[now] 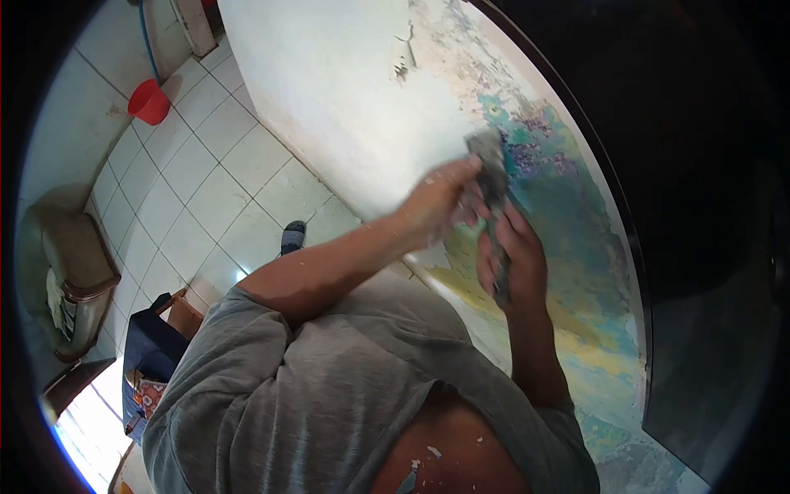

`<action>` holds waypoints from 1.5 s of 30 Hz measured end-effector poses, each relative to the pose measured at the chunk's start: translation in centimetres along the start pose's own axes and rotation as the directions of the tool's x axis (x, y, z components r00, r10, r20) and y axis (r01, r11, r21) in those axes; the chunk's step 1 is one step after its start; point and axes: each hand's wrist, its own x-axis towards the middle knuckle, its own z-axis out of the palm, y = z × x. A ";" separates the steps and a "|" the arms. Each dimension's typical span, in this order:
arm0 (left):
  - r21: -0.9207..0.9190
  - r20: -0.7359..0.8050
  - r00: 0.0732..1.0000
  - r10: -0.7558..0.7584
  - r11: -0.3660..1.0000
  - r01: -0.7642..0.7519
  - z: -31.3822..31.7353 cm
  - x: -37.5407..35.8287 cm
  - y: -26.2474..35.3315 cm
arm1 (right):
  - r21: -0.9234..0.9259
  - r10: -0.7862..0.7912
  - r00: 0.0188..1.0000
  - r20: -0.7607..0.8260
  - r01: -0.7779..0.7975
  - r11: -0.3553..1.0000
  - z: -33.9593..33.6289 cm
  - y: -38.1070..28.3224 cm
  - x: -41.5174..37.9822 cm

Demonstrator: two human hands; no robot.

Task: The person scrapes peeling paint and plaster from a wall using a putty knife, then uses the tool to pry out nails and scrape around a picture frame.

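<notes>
In the head view my right hand (517,247) is closed around the handle of a grey, plaster-smeared scraper (491,165). The broad end of the tool points up and away from me, in front of the wall. My left hand (444,198) is closed at the blade, its thumb and fingertips against the edge; motion blurs these fingers somewhat. Just behind the tool, the wall (568,272) shows peeling paint in green, yellow and purple patches. Whether the blade touches the wall cannot be told.
White wall surface (329,90) with a cracked patch extends left of the painted part. A dark panel (708,247) borders it on the right. On the tiled floor (222,198) stand a red bucket (150,103) and a brown armchair (78,263). Paint flakes (434,452) lie on me.
</notes>
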 end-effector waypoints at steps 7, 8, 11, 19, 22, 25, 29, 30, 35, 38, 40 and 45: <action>0.146 -0.070 0.982 0.174 0.976 -0.162 -0.9 -1.2 1.0 | -0.422 -0.040 0.999 -0.027 0.025 0.906 -0.1 1.8 1.7; 0.207 -0.070 0.982 0.173 0.966 -0.155 -0.8 -1.9 0.7 | -0.521 -0.163 0.986 -0.018 0.130 0.844 -0.6 2.8 1.1; 0.318 -0.066 0.960 0.271 0.918 -0.237 -0.7 -3.6 0.0 | -0.536 -0.245 0.969 0.013 0.214 0.816 -0.9 4.0 -1.0; 0.364 0.027 0.948 0.316 0.881 -0.304 -0.2 -4.8 -0.1 | 0.026 -0.018 0.990 0.137 0.015 1.000 -1.1 4.5 -2.4; 0.369 0.005 0.941 0.337 0.874 -0.315 0.1 -5.1 -0.8 | 0.119 -0.055 0.988 0.143 0.038 0.992 -0.6 4.5 -2.4; 0.405 -0.010 0.944 0.330 0.864 -0.298 0.6 -4.7 -1.8 | 0.203 -0.072 0.964 0.256 0.019 0.979 -0.8 4.2 -2.3; 0.381 -0.007 0.989 0.145 0.915 -0.132 1.0 -3.0 -2.3 | 0.267 -0.055 0.960 0.274 -0.021 0.964 -0.8 3.5 -1.8; 0.210 0.037 0.995 0.095 0.972 -0.100 1.4 -2.4 -2.4 | 0.269 -0.068 0.964 0.256 -0.004 0.963 -0.8 3.2 -1.7; -0.159 0.131 0.990 -0.053 0.985 0.074 2.7 -1.2 -3.0 | 0.317 -0.051 0.981 0.188 -0.011 0.948 -1.1 2.0 -2.0; -0.196 0.134 0.991 -0.027 0.979 0.053 2.1 -0.8 -3.4 | 0.352 -0.070 0.978 0.194 -0.003 0.936 -0.4 1.9 -2.0; -0.171 0.163 0.985 -0.061 0.981 0.090 1.9 -1.1 -2.8 | 0.347 -0.064 0.983 0.171 0.001 0.938 0.6 2.3 -1.9; -0.170 0.172 0.983 -0.062 0.981 0.092 2.2 -1.3 -3.6 | 0.323 -0.076 0.979 0.190 0.010 0.946 -0.8 2.4 -1.8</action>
